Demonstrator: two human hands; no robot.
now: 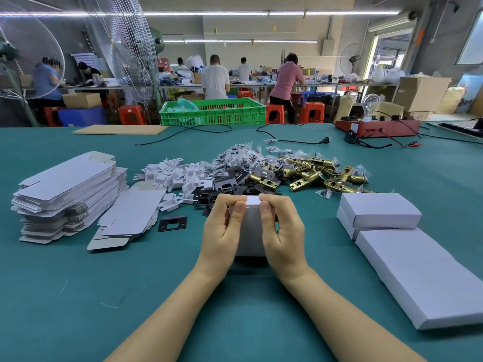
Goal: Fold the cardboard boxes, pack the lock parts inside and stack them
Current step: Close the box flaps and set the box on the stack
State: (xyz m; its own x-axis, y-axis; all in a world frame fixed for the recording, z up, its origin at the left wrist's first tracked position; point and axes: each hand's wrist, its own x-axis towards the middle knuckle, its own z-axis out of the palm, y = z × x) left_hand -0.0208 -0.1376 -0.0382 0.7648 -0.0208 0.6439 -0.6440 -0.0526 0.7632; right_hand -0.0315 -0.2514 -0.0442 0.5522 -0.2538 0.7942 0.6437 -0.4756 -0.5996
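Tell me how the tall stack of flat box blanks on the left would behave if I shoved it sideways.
The stack of flat blanks would probably shear and fan out rather than slide whole: its sheets already lie uneven and splayed at the edges. Each blank looks thin and likely flexes when lifted alone. It sits on the green table, whose cloth-like surface may drag the bottom sheets.

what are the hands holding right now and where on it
Both hold one white box: left hand on its left side, right hand on its right, with thumbs and fingertips pinching the top flap.
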